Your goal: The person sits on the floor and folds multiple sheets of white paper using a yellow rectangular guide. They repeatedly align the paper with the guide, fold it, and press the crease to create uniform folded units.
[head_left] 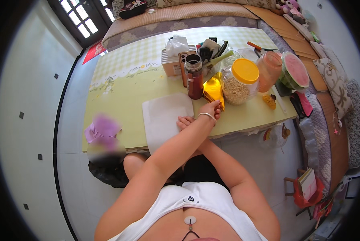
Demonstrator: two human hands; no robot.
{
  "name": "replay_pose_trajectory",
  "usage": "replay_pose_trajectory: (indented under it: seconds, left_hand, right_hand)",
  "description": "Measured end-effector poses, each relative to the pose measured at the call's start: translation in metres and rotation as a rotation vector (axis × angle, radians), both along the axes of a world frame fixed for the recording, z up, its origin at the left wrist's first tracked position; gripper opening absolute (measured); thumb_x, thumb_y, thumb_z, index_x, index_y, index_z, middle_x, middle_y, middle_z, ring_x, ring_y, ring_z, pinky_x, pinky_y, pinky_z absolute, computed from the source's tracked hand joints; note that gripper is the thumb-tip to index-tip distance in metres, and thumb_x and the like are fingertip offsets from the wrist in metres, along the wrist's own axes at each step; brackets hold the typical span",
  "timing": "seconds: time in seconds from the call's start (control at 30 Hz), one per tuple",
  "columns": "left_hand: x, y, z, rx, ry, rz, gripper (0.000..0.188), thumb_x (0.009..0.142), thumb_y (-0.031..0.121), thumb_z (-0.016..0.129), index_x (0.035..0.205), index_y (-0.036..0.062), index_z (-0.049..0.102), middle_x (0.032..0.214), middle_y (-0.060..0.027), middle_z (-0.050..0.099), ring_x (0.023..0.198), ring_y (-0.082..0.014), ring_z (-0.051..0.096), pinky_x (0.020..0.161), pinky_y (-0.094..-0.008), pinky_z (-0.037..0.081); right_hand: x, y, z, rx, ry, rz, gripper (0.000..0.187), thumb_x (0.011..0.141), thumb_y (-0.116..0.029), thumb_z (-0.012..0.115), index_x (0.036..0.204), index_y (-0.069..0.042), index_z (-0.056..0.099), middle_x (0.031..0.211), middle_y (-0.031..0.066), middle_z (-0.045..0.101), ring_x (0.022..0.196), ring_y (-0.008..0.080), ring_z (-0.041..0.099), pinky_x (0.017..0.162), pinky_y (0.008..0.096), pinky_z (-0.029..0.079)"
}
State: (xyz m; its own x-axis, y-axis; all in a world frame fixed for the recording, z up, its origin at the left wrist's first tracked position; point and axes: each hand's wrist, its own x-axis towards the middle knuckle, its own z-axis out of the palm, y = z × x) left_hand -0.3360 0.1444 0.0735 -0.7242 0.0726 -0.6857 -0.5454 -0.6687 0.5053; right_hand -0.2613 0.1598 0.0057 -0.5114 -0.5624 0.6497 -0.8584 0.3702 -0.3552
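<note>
My forearms cross, the left one over the right. My left hand (212, 109), with a bracelet at the wrist, reaches to the right and its fingers close on the near edge of shiny gold foil sheets (214, 87). My right hand (185, 121) rests on the right edge of a white sheet (162, 116) lying on the table, fingers stretched out; the left forearm hides part of it. Just behind the foil stands an uncapped dark red thermos flask (194, 82). A clear jar (237, 89) of oat-like flakes with a yellow lid touches the foil's right side.
On the table (123, 92) stand a tissue box (171, 65), a phone (183, 68), a pinkish jar (268, 74) and a cut watermelon (294, 71). A purple cloth thing (103, 130), partly blurred, is at the left edge. A sofa (324, 120) runs along the right.
</note>
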Motion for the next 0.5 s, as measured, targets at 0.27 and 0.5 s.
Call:
replay_pose_trajectory:
  seconds: [0.27, 0.5]
  left_hand:
    - [0.090, -0.100, 0.025, -0.785, 0.639, -0.274, 0.030, 0.091, 0.022, 0.075, 0.111, 0.0006, 0.066, 0.095, -0.0106, 0.070, 0.072, -0.0167, 0.069, 0.062, -0.0258, 0.056]
    - [0.180, -0.226, 0.033, -1.741, 1.109, -0.641, 0.086, 0.070, 0.041, 0.088, 0.139, 0.0014, 0.054, 0.146, -0.0245, 0.050, 0.137, -0.0422, 0.046, 0.113, -0.0533, 0.037]
  right_hand:
    - [0.009, 0.002, 0.030, 0.053, -0.443, -0.015, 0.040, 0.091, -0.022, 0.065, 0.127, -0.006, 0.063, 0.141, 0.0129, 0.059, 0.128, 0.0286, 0.055, 0.109, 0.0461, 0.041]
    - [-0.004, -0.004, 0.039, 0.312, -0.127, -0.012, 0.047, 0.093, -0.029, 0.065, 0.134, -0.008, 0.061, 0.148, 0.0073, 0.055, 0.141, 0.0282, 0.045, 0.118, 0.0495, 0.030]
